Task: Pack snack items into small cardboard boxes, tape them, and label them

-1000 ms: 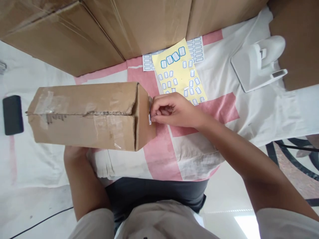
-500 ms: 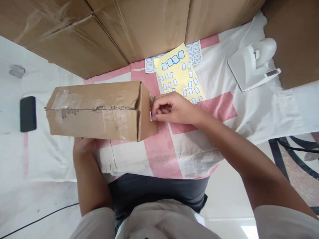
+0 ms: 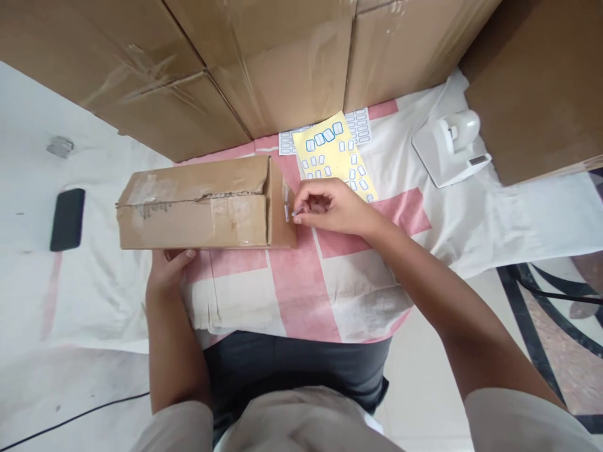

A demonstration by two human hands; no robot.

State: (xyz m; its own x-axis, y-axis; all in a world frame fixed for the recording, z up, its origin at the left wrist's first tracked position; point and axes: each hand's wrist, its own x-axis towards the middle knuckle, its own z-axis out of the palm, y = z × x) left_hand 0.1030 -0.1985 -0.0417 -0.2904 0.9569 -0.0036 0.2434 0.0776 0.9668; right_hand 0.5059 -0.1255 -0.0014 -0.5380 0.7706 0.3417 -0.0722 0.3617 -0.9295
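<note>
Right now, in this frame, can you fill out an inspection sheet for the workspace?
Surface: white cloth with pink squares, wrinkled, spread over the work area.
Job's things: small cardboard box lying on its side; a small white label on its end face; yellow sticker sheet behind, partly peeled.
Clutter: white device on a stand; black phone-like object; white label sheet under the yellow one.
Hands: right hand pinched at the box end by the label; left hand against the box's near side.
Cables: thin black cable lower left; black cable at right.
Surroundings: large taped cartons behind.
</note>
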